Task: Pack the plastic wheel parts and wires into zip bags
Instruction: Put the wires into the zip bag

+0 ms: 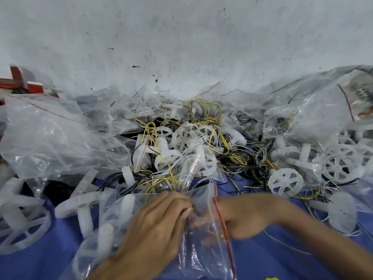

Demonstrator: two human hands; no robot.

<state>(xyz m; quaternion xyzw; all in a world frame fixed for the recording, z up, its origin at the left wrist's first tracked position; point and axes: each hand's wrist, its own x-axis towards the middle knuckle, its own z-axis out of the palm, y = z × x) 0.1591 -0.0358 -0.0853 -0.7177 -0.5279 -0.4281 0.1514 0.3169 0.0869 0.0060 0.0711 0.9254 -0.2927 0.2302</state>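
Note:
A clear zip bag [203,245] with a red seal line lies in front of me on the blue cloth. My left hand [159,223] pinches its top edge. My right hand [248,215] is blurred and pushed into the bag's mouth with closed fingers; what it holds is hidden. Behind the hands lies a heap of white plastic wheel parts [185,138] tangled with yellow, black and white wires [167,180]. A loose wheel [285,183] rests to the right. A filled bag of parts [113,219] sits under my left wrist.
Large clear bags [46,138] pile up at the left, and more bagged wheels [339,158] at the right. Loose white axle pieces [80,201] lie at the lower left. A scuffed white wall [181,37] rises behind the heap. A red-and-white object [22,81] sits far left.

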